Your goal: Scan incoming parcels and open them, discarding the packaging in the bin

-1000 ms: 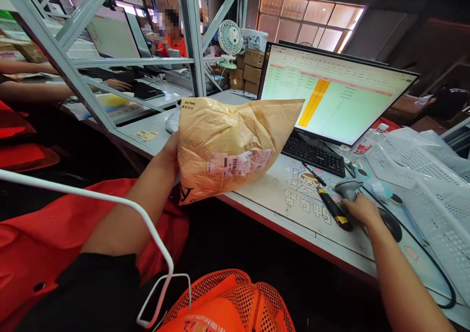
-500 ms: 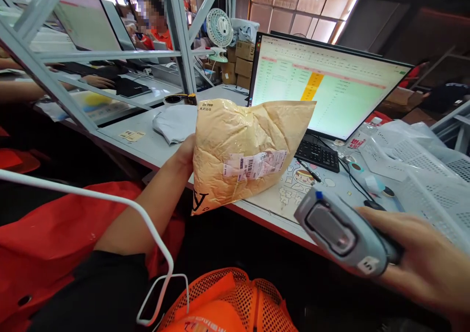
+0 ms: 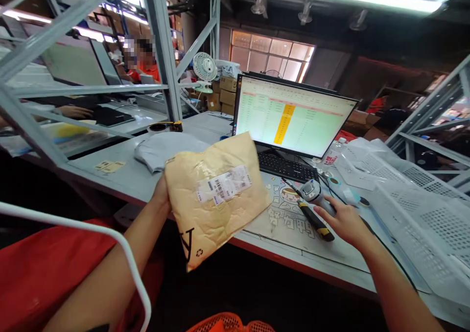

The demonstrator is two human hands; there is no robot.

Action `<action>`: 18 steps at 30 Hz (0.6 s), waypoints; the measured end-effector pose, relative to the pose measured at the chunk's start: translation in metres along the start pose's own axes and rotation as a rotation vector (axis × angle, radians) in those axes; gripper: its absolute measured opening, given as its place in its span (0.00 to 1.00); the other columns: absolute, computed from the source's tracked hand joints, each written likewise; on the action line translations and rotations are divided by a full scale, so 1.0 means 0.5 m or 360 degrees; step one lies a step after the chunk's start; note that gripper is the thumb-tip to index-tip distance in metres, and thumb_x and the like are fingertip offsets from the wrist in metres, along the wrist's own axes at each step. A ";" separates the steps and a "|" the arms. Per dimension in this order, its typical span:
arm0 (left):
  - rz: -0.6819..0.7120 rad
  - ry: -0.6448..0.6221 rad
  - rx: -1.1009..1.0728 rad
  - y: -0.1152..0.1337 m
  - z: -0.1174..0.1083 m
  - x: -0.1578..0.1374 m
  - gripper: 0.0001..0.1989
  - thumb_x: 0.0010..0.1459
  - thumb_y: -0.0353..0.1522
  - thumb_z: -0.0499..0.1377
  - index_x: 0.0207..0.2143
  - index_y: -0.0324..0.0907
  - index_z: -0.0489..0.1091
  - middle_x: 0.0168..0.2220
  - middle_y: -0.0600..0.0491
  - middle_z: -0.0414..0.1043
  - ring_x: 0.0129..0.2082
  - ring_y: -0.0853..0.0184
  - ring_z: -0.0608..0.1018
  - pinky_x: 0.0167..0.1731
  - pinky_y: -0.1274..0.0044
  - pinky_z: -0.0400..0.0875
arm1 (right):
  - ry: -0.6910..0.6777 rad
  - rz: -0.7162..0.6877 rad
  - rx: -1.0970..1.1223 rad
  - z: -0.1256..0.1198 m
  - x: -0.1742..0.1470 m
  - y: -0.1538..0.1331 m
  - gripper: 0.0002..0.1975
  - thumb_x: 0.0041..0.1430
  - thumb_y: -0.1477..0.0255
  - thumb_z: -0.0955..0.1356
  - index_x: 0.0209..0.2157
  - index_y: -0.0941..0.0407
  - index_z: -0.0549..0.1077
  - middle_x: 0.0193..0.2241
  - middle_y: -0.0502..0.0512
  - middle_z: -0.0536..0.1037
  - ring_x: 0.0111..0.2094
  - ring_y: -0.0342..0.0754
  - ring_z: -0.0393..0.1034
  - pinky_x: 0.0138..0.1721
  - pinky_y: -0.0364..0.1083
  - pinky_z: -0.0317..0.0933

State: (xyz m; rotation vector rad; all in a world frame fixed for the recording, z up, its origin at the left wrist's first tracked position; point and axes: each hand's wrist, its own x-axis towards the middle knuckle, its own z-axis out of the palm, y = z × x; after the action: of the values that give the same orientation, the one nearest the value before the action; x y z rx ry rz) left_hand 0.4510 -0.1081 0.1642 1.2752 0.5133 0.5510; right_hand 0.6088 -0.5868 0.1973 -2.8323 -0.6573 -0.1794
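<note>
My left hand (image 3: 161, 195) grips the left edge of a yellow padded mailer (image 3: 216, 229), its fingers hidden behind it. The mailer is tilted in front of the desk edge, with a white barcode label (image 3: 224, 184) facing me. Over at the right, my right hand (image 3: 345, 219) is closed round the handle of a grey barcode scanner (image 3: 311, 190), low over the desk mat (image 3: 273, 224). Beside the scanner lies a black and yellow tool (image 3: 316, 223), whose kind I cannot make out.
A monitor (image 3: 264, 111) showing a spreadsheet stands behind a black keyboard (image 3: 282, 165). White perforated baskets (image 3: 407, 244) take up the right side. A grey bag (image 3: 161, 148) lies at the left, by a metal frame post (image 3: 161, 53). A white tube (image 3: 121, 244) crosses the lower left.
The scanner and my right hand have gone from close in front of me to down at the desk mat. The mailer is lower and turned, its label now sloping upward. My view has tilted up.
</note>
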 end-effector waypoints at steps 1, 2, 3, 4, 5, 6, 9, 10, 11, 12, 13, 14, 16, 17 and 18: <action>-0.0063 0.0082 -0.0097 -0.014 -0.013 -0.008 0.42 0.62 0.63 0.45 0.58 0.41 0.75 0.43 0.44 0.85 0.45 0.46 0.85 0.39 0.61 0.86 | 0.0042 0.0158 -0.0085 0.031 0.014 0.031 0.35 0.70 0.49 0.63 0.65 0.60 0.71 0.49 0.68 0.83 0.50 0.67 0.80 0.49 0.57 0.72; -0.0118 0.0166 -0.0194 -0.030 -0.026 -0.016 0.43 0.64 0.64 0.40 0.58 0.43 0.74 0.42 0.44 0.85 0.45 0.46 0.86 0.37 0.62 0.86 | 0.0052 0.0309 -0.0162 0.060 0.024 0.059 0.37 0.71 0.49 0.61 0.68 0.61 0.68 0.51 0.71 0.82 0.52 0.69 0.79 0.51 0.59 0.71; -0.0162 0.0226 -0.0274 -0.046 -0.038 -0.025 0.43 0.66 0.63 0.37 0.59 0.43 0.73 0.41 0.44 0.85 0.44 0.47 0.86 0.35 0.62 0.86 | 0.0036 0.0438 -0.0222 0.086 0.029 0.082 0.38 0.72 0.50 0.60 0.71 0.62 0.63 0.52 0.72 0.82 0.53 0.70 0.78 0.52 0.60 0.70; -0.0202 0.0251 -0.0326 -0.061 -0.049 -0.032 0.40 0.68 0.60 0.38 0.59 0.43 0.73 0.41 0.44 0.85 0.43 0.48 0.86 0.34 0.64 0.86 | 0.0006 0.0541 -0.0261 0.108 0.031 0.100 0.39 0.73 0.50 0.59 0.74 0.62 0.59 0.51 0.73 0.82 0.53 0.70 0.78 0.52 0.61 0.70; -0.0249 0.0247 -0.0353 -0.075 -0.060 -0.036 0.35 0.70 0.57 0.43 0.59 0.43 0.73 0.40 0.44 0.85 0.42 0.49 0.87 0.34 0.65 0.86 | -0.0021 0.0616 -0.0285 0.127 0.030 0.114 0.39 0.74 0.51 0.58 0.75 0.62 0.56 0.51 0.74 0.82 0.53 0.70 0.79 0.52 0.62 0.70; -0.0296 0.0223 -0.0354 -0.086 -0.069 -0.038 0.29 0.69 0.52 0.50 0.58 0.42 0.73 0.39 0.44 0.85 0.41 0.50 0.87 0.34 0.67 0.86 | -0.0039 0.0655 -0.0300 0.141 0.028 0.123 0.39 0.74 0.53 0.57 0.76 0.62 0.54 0.51 0.74 0.81 0.52 0.70 0.79 0.53 0.62 0.70; -0.0379 0.0174 -0.0233 -0.099 -0.091 -0.021 0.23 0.54 0.34 0.67 0.52 0.40 0.75 0.37 0.47 0.85 0.36 0.55 0.87 0.32 0.73 0.84 | -0.0092 0.0658 -0.0319 0.152 0.025 0.137 0.38 0.74 0.56 0.58 0.76 0.65 0.52 0.54 0.77 0.79 0.54 0.70 0.78 0.54 0.63 0.69; -0.0384 0.0167 -0.0159 -0.098 -0.097 -0.010 0.23 0.51 0.32 0.69 0.51 0.40 0.75 0.36 0.48 0.85 0.33 0.56 0.87 0.30 0.74 0.83 | -0.0120 0.0653 -0.0322 0.144 0.029 0.139 0.39 0.74 0.55 0.59 0.75 0.65 0.54 0.54 0.77 0.79 0.54 0.70 0.78 0.54 0.63 0.69; -0.0392 0.0140 -0.0076 -0.095 -0.102 0.004 0.23 0.49 0.32 0.70 0.49 0.41 0.75 0.35 0.49 0.85 0.30 0.57 0.86 0.28 0.74 0.83 | -0.0139 0.0656 -0.0324 0.131 0.037 0.141 0.38 0.73 0.54 0.60 0.74 0.65 0.58 0.54 0.78 0.79 0.54 0.70 0.78 0.54 0.62 0.69; -0.0413 0.0100 0.0009 -0.092 -0.107 0.018 0.23 0.48 0.33 0.71 0.48 0.42 0.76 0.34 0.50 0.85 0.27 0.57 0.85 0.26 0.73 0.82 | -0.0142 0.0669 -0.0325 0.114 0.048 0.141 0.37 0.73 0.53 0.61 0.71 0.65 0.63 0.54 0.78 0.79 0.54 0.70 0.77 0.54 0.62 0.68; -0.0442 0.0048 0.0085 -0.090 -0.112 0.033 0.22 0.47 0.34 0.72 0.47 0.44 0.76 0.33 0.51 0.85 0.25 0.57 0.84 0.24 0.72 0.81 | -0.0123 0.0688 -0.0330 0.095 0.064 0.139 0.36 0.72 0.52 0.62 0.69 0.65 0.66 0.55 0.78 0.78 0.55 0.70 0.77 0.55 0.61 0.68; -0.0476 -0.0001 0.0146 -0.088 -0.116 0.049 0.22 0.47 0.35 0.73 0.46 0.44 0.77 0.33 0.52 0.85 0.23 0.57 0.83 0.22 0.71 0.80 | -0.0074 0.0699 -0.0334 0.076 0.083 0.136 0.34 0.73 0.54 0.62 0.67 0.66 0.69 0.56 0.79 0.78 0.56 0.71 0.76 0.56 0.61 0.67; -0.0509 -0.0063 0.0214 -0.092 -0.127 0.078 0.19 0.46 0.35 0.73 0.42 0.46 0.78 0.32 0.54 0.85 0.22 0.57 0.82 0.22 0.70 0.81 | 0.0051 0.0697 -0.0336 0.048 0.134 0.122 0.31 0.75 0.60 0.59 0.69 0.67 0.65 0.58 0.78 0.76 0.61 0.69 0.71 0.60 0.60 0.64; -0.0501 -0.0079 0.0227 -0.096 -0.134 0.092 0.18 0.46 0.34 0.73 0.41 0.46 0.78 0.33 0.55 0.85 0.22 0.58 0.83 0.23 0.70 0.81 | 0.0124 0.0605 -0.0282 0.042 0.164 0.113 0.29 0.76 0.65 0.57 0.70 0.67 0.64 0.60 0.77 0.75 0.62 0.68 0.70 0.62 0.59 0.63; -0.0490 -0.0087 0.0238 -0.101 -0.141 0.103 0.16 0.46 0.33 0.72 0.40 0.47 0.78 0.34 0.56 0.86 0.23 0.59 0.83 0.24 0.71 0.82 | 0.0125 0.0507 -0.0228 0.042 0.195 0.102 0.28 0.75 0.70 0.56 0.70 0.68 0.65 0.62 0.77 0.74 0.64 0.66 0.69 0.63 0.58 0.61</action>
State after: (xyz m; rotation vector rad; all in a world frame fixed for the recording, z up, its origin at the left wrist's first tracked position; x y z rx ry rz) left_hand 0.4507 -0.0330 0.0970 1.3174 0.7004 0.2223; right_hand 0.7200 -0.5852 0.1836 -2.9985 -0.1779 -0.2896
